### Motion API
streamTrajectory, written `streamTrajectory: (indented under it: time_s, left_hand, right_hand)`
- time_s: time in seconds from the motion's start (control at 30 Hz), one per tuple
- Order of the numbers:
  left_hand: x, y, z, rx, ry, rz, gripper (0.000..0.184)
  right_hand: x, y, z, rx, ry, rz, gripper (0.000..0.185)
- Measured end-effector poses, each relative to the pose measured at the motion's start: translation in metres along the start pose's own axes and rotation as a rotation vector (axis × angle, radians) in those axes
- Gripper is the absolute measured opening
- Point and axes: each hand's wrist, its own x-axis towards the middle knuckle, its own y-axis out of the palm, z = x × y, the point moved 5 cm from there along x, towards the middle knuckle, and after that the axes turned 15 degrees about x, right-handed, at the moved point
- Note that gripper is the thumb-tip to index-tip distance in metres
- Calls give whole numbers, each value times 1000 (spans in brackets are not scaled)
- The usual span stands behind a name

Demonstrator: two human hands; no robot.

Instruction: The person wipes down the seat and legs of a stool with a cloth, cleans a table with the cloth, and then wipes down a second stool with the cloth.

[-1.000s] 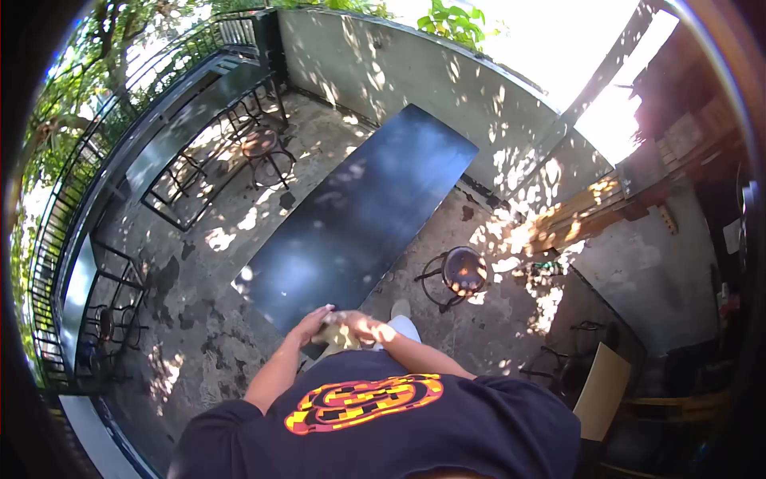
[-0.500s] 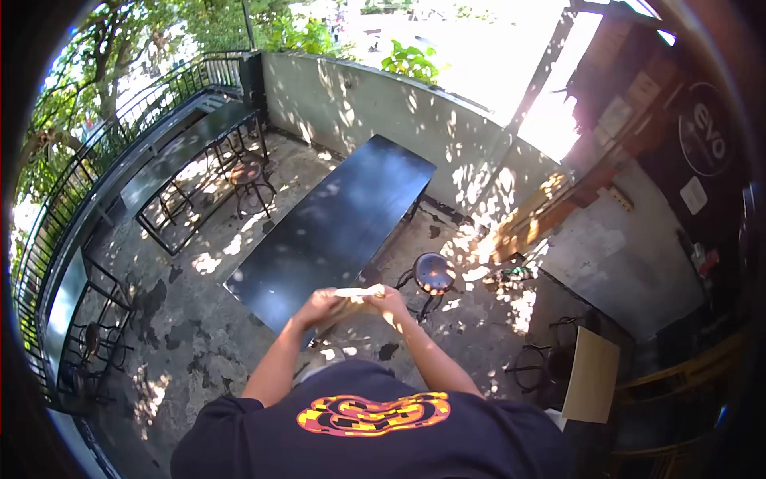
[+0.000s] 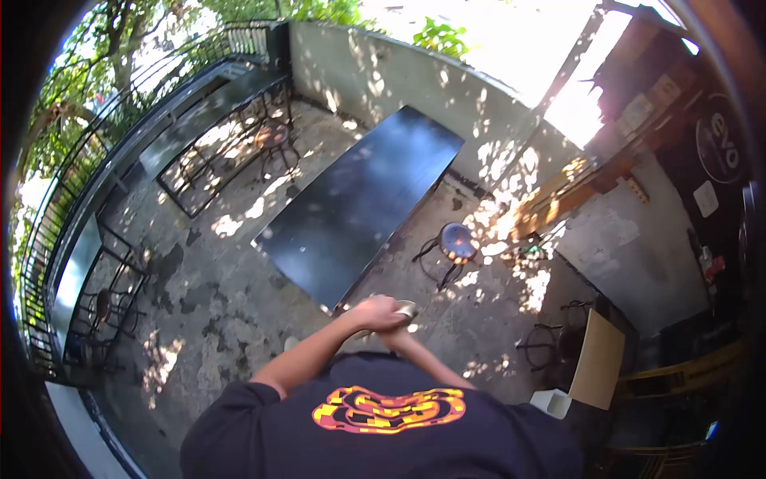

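My left hand (image 3: pixel 377 313) is closed in front of my body, just off the near end of the long dark table (image 3: pixel 363 199). Under and beside it is my right hand (image 3: pixel 395 335), partly hidden by the left one. A small pale, cloth-like thing (image 3: pixel 408 309) sticks out past the fingers to the right. Both hands seem closed around it, though the overlap hides how the right fingers lie.
A round stool (image 3: pixel 457 243) stands right of the table. Behind runs a concrete wall (image 3: pixel 383 72). More tables (image 3: pixel 207 112) and stools line the railing at left. An open cardboard box (image 3: pixel 597 359) and a white container (image 3: pixel 550 403) are at lower right.
The hands were apart, with the pale thing stretched between them; now they are together, the left over the right, and the thing is bunched up. The view has shifted too.
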Motion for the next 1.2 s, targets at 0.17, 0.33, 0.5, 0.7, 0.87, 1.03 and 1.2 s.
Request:
streamTrajectory:
  time_s: [0.17,0.33,0.5,0.7,0.87,1.03,1.2]
  left_hand:
    - [-86,-35,44,164,-18,-38,41]
    - [-221,-84,179,92,-243,-116,56]
    - [-327,-119,258,-427,-368,-279,53]
    - [-356,-116,335,-687,-373,-275,41]
    - [-333,-132,375,-738,-204,-185,35]
    - [-286,-163,437,-753,-227,-141,36]
    - [-228,-247,487,-296,-155,-550,33]
  right_hand:
    - [64,58,63,1024,106,-77,44]
    - [221,168,127,1918,-149,312,49]
    - [275,259,254,1344,-166,-78,33]
    - [304,282,308,1595,-55,219,33]
    - [323,290,292,1496,-3,395,36]
    - [328,279,321,1566,231,511,35]
    - [420,252,328,1727,231,364,33]
